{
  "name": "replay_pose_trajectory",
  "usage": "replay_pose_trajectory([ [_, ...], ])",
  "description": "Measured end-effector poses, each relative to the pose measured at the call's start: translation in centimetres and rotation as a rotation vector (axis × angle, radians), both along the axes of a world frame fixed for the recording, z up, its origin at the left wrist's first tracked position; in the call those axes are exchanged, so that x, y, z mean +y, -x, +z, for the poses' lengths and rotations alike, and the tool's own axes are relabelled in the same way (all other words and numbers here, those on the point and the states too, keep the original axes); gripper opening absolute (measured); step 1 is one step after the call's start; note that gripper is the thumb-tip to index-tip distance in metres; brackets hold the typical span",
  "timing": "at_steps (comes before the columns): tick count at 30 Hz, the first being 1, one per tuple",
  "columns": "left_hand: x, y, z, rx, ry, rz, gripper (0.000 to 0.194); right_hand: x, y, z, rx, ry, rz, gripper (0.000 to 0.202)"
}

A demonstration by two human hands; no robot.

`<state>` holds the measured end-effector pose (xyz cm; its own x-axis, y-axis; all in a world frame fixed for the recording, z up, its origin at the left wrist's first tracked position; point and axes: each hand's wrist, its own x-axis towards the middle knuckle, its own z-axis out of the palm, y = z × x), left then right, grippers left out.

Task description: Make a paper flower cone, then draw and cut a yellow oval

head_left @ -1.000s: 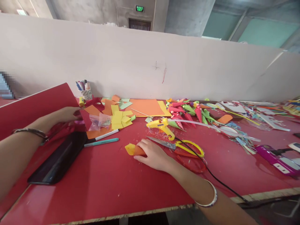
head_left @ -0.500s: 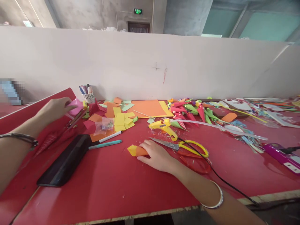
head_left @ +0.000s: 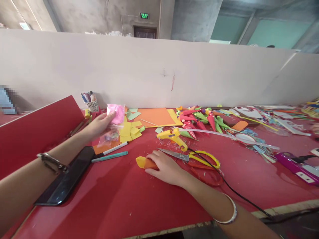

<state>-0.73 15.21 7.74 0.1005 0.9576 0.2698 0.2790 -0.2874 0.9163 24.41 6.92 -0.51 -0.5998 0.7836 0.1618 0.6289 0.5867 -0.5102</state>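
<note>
My left hand (head_left: 101, 124) pinches a small clear bag of pink material (head_left: 116, 114) above the yellow paper pieces (head_left: 129, 131). Another clear bag (head_left: 109, 135) lies just below it. At the middle of the table, my right hand (head_left: 164, 167) is closed round an orange paper roll with a yellow tip (head_left: 141, 162); the palm hides part of the roll. Right behind that hand are yellow-handled scissors (head_left: 204, 158) and a yellow glue gun (head_left: 174, 136).
A black case (head_left: 66, 176) and two pens (head_left: 109, 156) lie at the left, near a pen cup (head_left: 91, 106). Colourful paper cones (head_left: 199, 119) are piled at the back. A black cable and purple power strip (head_left: 297, 167) are at the right.
My left hand has moved right from the far left, carrying the pink bag over the papers. The right hand stays on the orange roll. The view has shifted slightly.
</note>
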Motion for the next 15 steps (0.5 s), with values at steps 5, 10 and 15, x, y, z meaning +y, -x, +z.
replay_pose_trajectory([
  [5,-1.6,-3.8,-1.3,-0.194,0.138,-0.194,0.043,-0.3,0.3,0.3,0.048,-0.042,-0.041,0.039],
  [10,-3.0,-5.1,-1.3,-0.250,0.223,-0.283,0.036,-0.8,0.6,0.8,0.163,-0.146,-0.064,0.044],
  [15,-5.0,-6.3,-1.2,-0.110,0.416,-0.404,0.032,-0.5,0.4,1.0,0.313,-0.463,-0.062,0.047],
])
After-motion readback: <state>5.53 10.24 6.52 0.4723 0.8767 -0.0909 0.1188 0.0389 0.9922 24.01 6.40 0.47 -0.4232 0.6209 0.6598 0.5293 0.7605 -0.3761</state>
